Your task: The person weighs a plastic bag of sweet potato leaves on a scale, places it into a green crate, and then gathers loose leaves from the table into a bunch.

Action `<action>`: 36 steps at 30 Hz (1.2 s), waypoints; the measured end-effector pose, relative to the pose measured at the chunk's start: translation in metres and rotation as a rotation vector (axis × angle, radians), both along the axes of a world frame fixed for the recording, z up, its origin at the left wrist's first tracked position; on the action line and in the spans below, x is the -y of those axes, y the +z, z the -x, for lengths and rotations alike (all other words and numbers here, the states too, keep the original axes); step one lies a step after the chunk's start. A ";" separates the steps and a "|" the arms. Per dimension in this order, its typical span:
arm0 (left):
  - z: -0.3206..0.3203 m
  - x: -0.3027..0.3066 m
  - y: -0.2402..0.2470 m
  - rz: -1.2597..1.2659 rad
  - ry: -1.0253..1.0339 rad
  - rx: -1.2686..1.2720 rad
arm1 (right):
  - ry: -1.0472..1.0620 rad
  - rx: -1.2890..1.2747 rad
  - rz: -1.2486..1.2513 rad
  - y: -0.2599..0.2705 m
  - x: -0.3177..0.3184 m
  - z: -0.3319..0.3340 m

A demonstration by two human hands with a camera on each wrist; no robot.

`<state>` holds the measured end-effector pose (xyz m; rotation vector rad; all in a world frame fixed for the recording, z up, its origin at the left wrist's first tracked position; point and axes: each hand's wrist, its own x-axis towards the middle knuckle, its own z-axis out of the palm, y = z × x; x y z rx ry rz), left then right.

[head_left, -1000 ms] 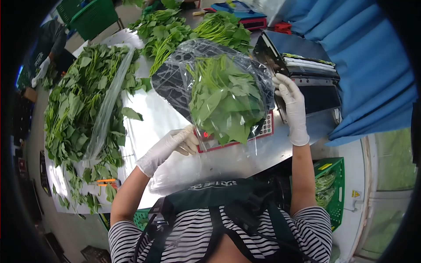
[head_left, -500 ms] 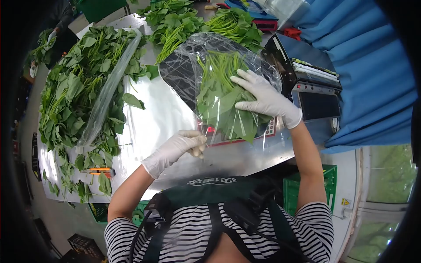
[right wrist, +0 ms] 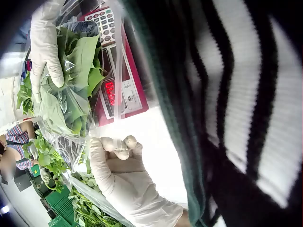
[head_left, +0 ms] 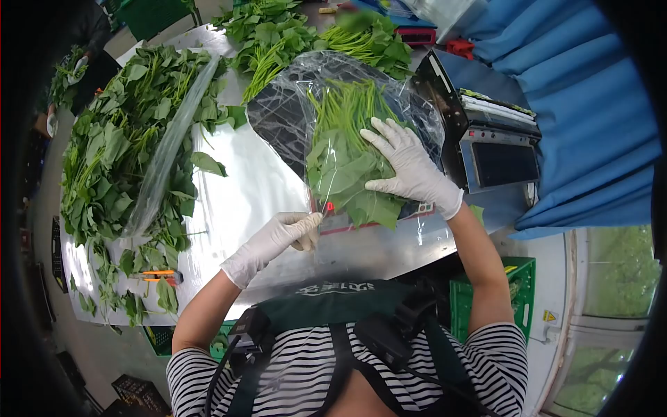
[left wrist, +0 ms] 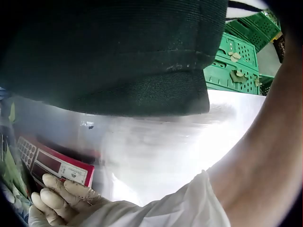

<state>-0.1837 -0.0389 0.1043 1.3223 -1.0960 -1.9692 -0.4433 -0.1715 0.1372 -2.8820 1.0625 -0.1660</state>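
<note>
A clear plastic bag (head_left: pixel 285 115) holding a bunch of leafy greens (head_left: pixel 347 167) lies over a red-edged scale (right wrist: pixel 137 90) with lit red digits. My gloved left hand (head_left: pixel 274 240) pinches the bag's near edge between thumb and curled fingers; the right wrist view shows that left hand (right wrist: pixel 128 179) on the plastic strip. My gloved right hand (head_left: pixel 413 163) rests on the bagged leaves with fingers spread; the right wrist view shows this hand (right wrist: pixel 45 47) at upper left. In the left wrist view the left hand (left wrist: pixel 71 203) is beside the scale (left wrist: pixel 57 165).
Loose greens (head_left: pixel 111 153) pile on the left of the metal table (head_left: pixel 236 167), under a long plastic strip (head_left: pixel 170 146). An orange cutter (head_left: pixel 163 276) lies near the front left. More bunches (head_left: pixel 278 42) lie behind. A black-topped machine (head_left: pixel 504 163) stands right, beside blue curtain (head_left: pixel 583 132).
My right hand has moved left from the bag's right edge onto the leaves and pressed flat there. My left hand keeps its pinch on the near edge, after a small shift.
</note>
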 end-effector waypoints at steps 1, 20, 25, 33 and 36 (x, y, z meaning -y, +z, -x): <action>0.000 0.001 -0.002 -0.002 -0.004 -0.017 | -0.001 -0.005 0.012 0.000 -0.001 0.000; 0.006 -0.010 0.000 0.121 -0.043 0.025 | -0.026 0.104 -0.027 0.039 -0.019 -0.003; 0.003 -0.010 -0.003 0.055 -0.052 -0.029 | 0.090 0.323 0.098 0.060 -0.056 -0.004; -0.002 -0.013 -0.004 0.110 -0.014 -0.068 | 0.320 0.465 0.249 0.030 -0.117 -0.016; 0.001 -0.011 0.003 0.031 0.025 0.023 | 0.020 0.622 -0.157 0.019 -0.130 -0.020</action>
